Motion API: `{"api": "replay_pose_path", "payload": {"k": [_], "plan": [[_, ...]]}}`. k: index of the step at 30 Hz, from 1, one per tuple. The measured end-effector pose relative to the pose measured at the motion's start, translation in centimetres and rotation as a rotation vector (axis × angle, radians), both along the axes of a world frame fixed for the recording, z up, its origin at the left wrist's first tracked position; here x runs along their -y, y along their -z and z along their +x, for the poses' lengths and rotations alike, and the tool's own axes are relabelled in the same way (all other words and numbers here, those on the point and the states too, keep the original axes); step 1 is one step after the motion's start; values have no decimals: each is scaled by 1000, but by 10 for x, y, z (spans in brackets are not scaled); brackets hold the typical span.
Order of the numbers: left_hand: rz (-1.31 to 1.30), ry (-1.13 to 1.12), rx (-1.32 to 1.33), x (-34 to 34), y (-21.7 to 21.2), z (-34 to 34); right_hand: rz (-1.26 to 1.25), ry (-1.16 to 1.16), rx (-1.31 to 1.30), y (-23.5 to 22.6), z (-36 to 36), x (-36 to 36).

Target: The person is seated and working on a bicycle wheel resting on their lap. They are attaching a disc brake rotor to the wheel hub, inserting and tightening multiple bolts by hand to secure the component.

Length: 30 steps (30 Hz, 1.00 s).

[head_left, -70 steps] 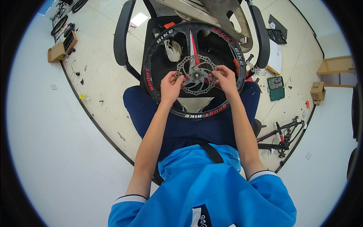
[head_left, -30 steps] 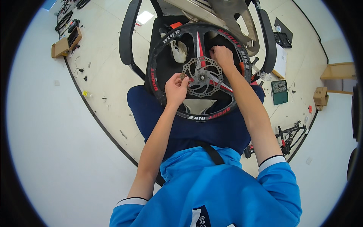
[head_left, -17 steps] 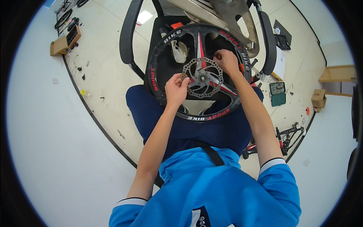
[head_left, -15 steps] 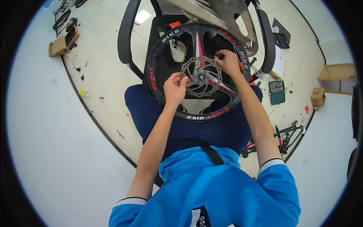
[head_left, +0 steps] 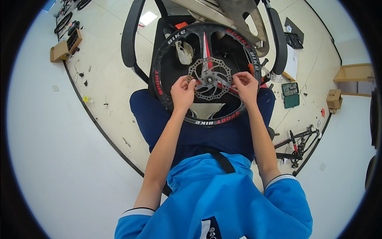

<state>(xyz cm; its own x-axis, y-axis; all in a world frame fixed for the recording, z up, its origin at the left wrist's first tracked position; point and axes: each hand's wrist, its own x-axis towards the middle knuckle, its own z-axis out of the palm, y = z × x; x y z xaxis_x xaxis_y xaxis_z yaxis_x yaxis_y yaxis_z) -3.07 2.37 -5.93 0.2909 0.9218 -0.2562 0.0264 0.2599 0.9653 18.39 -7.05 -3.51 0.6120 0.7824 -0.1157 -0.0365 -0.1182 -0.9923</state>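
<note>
Left hand (head_left: 183,94) pinched a small brown round part (head_left: 189,79) at nine o'clock on the brake rotor (head_left: 204,79); right hand (head_left: 246,85) narrow near three o'clock, contents unclear. Rotor lay mid-bicycle wheel (head_left: 205,47); a slack pinch could've dropped the part through.

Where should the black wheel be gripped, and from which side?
Likely the left rim of the wheel, coming from the left: it lies roughly flat, and that stretch is uncovered, with open space inside for a curled grip. The right hand partly covers the opposite stretch.
</note>
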Motion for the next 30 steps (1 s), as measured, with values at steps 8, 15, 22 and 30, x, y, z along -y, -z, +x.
{"api": "replay_pose_path", "payload": {"k": [8, 15, 22, 30], "plan": [[-8, -2, 25, -2, -7, -1, -10, 50, 308, -23, -9, 5], [-7, -4, 24, -3, -3, 0, 72, -23, 393, -27, -26, 6], [-18, -31, 33, -1, -3, 1, 24, -148, 461, -24, -40, 4], [3, -32, 34, -2, 1, 0, 61, -223, 633, -25, -44, -2]]}}
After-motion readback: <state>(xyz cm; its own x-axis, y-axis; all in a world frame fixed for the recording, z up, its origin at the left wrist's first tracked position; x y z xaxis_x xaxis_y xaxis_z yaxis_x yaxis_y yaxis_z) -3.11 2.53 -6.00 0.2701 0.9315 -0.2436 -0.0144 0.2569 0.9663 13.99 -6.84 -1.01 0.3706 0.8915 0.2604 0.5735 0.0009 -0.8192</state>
